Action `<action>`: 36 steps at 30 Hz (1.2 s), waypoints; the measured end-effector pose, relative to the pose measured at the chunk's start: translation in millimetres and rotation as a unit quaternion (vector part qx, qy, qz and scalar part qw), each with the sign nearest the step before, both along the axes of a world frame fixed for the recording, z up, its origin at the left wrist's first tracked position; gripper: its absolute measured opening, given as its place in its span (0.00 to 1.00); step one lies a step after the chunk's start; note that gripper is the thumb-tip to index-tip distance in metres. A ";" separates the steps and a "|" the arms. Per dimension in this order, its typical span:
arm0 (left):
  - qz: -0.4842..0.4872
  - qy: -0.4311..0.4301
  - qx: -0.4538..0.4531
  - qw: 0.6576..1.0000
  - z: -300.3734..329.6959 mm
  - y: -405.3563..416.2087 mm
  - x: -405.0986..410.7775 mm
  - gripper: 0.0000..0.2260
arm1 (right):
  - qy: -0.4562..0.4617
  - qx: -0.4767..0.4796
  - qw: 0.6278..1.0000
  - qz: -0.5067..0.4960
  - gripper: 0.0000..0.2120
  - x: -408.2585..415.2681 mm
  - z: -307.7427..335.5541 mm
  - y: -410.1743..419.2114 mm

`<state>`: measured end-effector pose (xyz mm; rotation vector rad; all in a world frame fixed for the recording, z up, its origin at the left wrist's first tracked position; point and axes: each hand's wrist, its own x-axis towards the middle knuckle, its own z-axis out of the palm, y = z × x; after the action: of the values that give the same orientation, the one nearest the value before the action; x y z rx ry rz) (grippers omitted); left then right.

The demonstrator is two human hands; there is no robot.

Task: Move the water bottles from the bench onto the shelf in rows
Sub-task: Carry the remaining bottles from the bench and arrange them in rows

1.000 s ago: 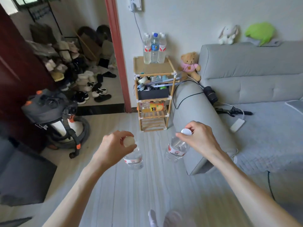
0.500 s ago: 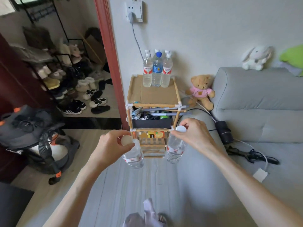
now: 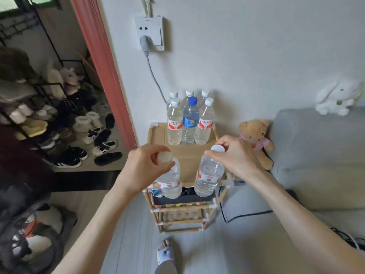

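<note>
You are closing in on the shelf [image 3: 183, 155]: a second ago it was standing well ahead across the floor, and now its top is lying directly under your hands, so the carry is nearly over and setting down is likely the next step. Six bottles are already standing at the back of the shelf top in two rows of three, with a blue-capped bottle [image 3: 190, 121] in the middle of the front one, leaving bare board in front. Your left hand [image 3: 144, 167] is gripping the left bottle [image 3: 169, 180] by its neck and cap, and your right hand [image 3: 235, 157] is pinching the right bottle [image 3: 209, 175] at its cap. Both bottles are hanging tilted over the shelf's front edge, not yet touching it.
</note>
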<state>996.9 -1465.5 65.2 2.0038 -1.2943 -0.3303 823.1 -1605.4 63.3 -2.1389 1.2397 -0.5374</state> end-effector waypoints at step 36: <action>-0.071 0.095 0.063 0.991 -40.0 -189.0 103.8 0.17 | -0.027 0.078 0.986 0.142 0.15 116.3 -44.1 -162.3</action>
<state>1100.7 -1654.5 25.3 1.9332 -1.3239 -0.6694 939.4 -1767.7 19.2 -2.1055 0.8951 -0.3586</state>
